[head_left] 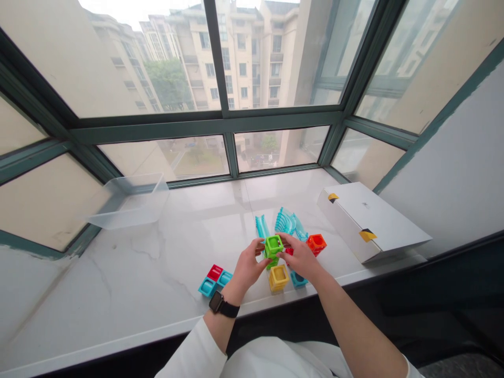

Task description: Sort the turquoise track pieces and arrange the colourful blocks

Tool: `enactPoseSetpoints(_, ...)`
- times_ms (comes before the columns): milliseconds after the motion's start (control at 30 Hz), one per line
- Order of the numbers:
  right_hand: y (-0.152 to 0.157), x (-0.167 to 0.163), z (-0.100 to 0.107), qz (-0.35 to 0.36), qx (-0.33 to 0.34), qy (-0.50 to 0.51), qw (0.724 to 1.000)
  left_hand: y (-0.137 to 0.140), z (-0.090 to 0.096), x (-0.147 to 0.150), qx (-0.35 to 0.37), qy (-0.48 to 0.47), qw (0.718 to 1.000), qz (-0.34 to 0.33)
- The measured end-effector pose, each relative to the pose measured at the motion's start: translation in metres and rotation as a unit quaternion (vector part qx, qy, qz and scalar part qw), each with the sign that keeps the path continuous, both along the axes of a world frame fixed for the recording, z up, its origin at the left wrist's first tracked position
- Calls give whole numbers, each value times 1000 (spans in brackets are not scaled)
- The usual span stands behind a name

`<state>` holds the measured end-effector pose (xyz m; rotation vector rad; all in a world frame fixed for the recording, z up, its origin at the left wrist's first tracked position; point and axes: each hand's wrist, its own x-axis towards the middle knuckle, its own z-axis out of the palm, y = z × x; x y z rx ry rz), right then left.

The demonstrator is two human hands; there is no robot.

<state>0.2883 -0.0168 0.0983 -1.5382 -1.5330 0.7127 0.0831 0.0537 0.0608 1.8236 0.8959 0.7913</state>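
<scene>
Between my two hands is a bright green cube-shaped toy block (273,245) with an open square top; more green shows just beneath it. My left hand (252,262) grips its left side, fingers and thumb closed in. From the right, my right hand (300,257) pinches the same block. A yellow block (279,278) stands close in front, nearer the sill's edge. Partly behind my right wrist sits a blue block (298,279). An orange-red block (316,243) lies right of my right hand. Clear blue track pieces (286,221) rest behind the hands.
A red block (214,272) and two blue blocks (207,287) lie left of my left wrist. At the back left stands a clear plastic bin (134,218). A white box (378,220) occupies the right of the marble sill (157,273), below the windows.
</scene>
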Motion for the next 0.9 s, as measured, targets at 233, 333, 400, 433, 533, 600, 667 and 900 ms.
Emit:
enactPoseSetpoints(233,0,-1,4,2,-5,-5,1000,0,0,-1,7,-10,1000,-6)
enactPoseSetpoints(333,0,-1,5,3,-7,-6,1000,0,1,-1,5,-11,1000,-5)
enactPoseSetpoints(400,0,-1,4,3,-5,-7,1000,0,2,-1,4,-12,1000,-5)
enactPoseSetpoints(433,0,-1,4,4,-4,-7,1000,0,2,-1,4,-13,1000,-5)
enactPoseSetpoints(533,0,-1,1,7,-8,-9,1000,-1,6,0,6,-17,1000,-7)
enactPoseSetpoints(600,1,-1,-1,7,-13,-7,1000,-2,9,0,6,-15,1000,-9)
enactPoseSetpoints(667,1,0,-3,7,-14,-5,1000,-2,12,0,6,-11,1000,-11)
enactPoseSetpoints(900,2,1,1,26,-24,3,999,-2,13,0,-1,-8,1000,-16)
